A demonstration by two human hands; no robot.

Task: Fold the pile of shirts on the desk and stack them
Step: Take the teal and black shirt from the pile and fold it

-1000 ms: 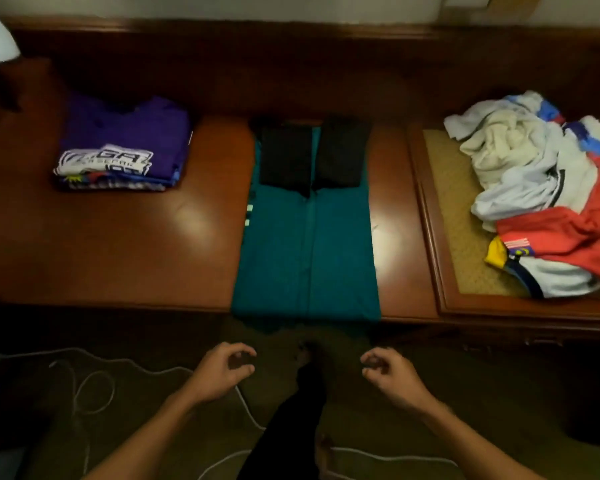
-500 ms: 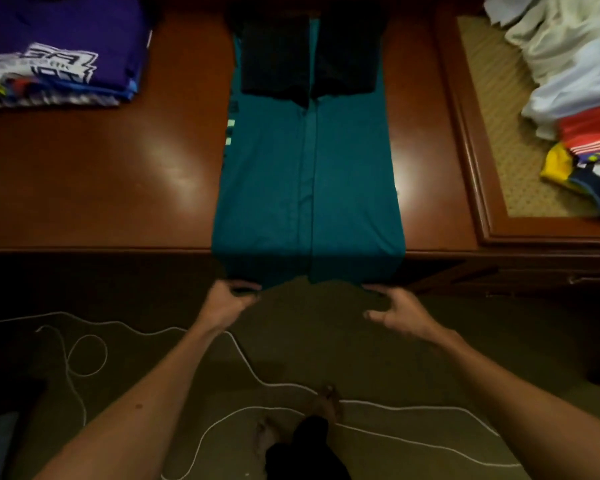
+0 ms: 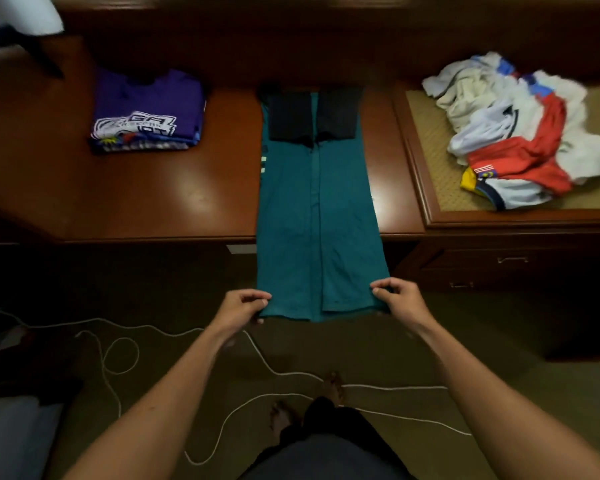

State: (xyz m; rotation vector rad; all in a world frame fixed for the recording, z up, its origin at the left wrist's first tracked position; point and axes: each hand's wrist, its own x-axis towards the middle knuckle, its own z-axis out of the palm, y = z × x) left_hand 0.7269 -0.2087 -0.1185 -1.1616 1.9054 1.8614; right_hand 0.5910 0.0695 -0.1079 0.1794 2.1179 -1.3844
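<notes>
Teal shirt (image 3: 312,209) hem pinched by left hand (image 3: 238,308) and right hand (image 3: 397,299).

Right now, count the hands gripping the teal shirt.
2. The left hand pinches the lower left corner of the teal shirt; the right hand pinches its lower right corner.

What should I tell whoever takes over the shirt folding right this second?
Left hand: pinches the teal shirt's near left corner.
Right hand: pinches its near right corner.
Teal shirt: sides and dark sleeves already folded in, far part on the desk, hem end lifted past the near edge.
Done: a folded stack, purple on top, at the desk's left.
Left: fold the teal shirt's hem toward the collar, put it on the stack, then fold the unfolded pile on the right.
</notes>
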